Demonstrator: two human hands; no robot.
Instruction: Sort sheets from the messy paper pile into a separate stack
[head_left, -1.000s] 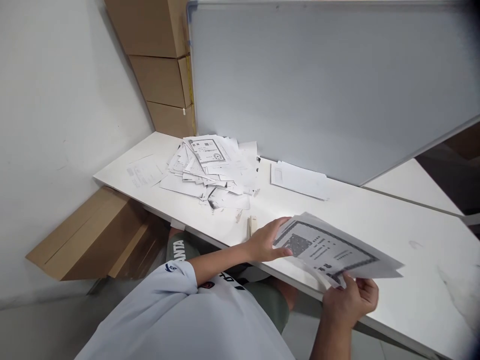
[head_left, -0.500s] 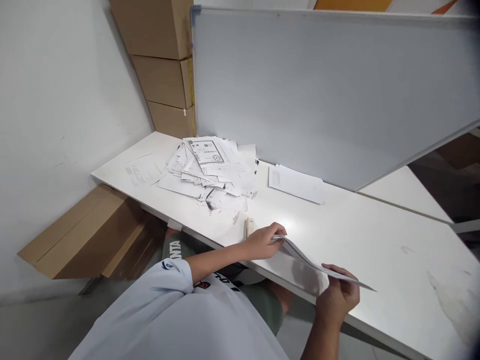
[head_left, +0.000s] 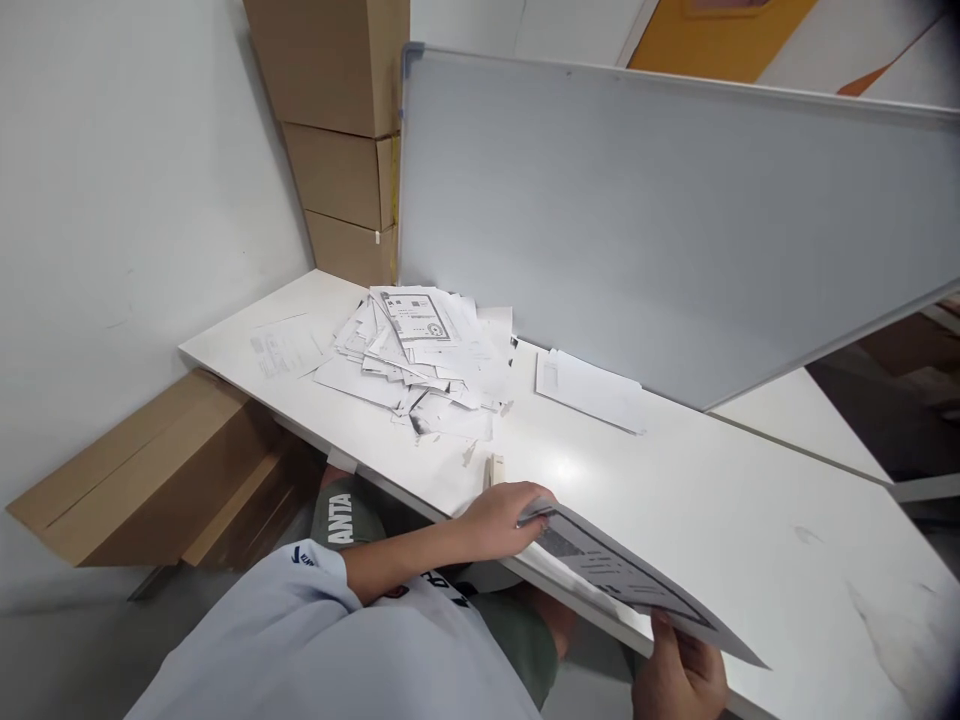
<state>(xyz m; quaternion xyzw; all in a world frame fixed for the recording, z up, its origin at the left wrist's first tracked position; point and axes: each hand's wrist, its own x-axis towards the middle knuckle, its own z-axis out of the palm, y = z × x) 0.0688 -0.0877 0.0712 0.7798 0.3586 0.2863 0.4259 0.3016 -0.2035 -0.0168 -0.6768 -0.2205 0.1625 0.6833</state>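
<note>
Holding a printed paper (head_left: pixel 621 573) tilted over the near side of the white table (head_left: pixel 739 520) — clamped at one end by fingers of the left hand (head_left: pixel 501 521), pinched at the lower edge by those of the right hand (head_left: pixel 679 672) — well apart from the heaped papers (head_left: pixel 427 350).

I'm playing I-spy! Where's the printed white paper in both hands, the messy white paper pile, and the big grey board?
Printed white paper (head_left: pixel 626 582), head view: printed side.
Messy white paper pile (head_left: pixel 424 350), head view: its middle.
Big grey board (head_left: pixel 660 220), head view: front face.
</note>
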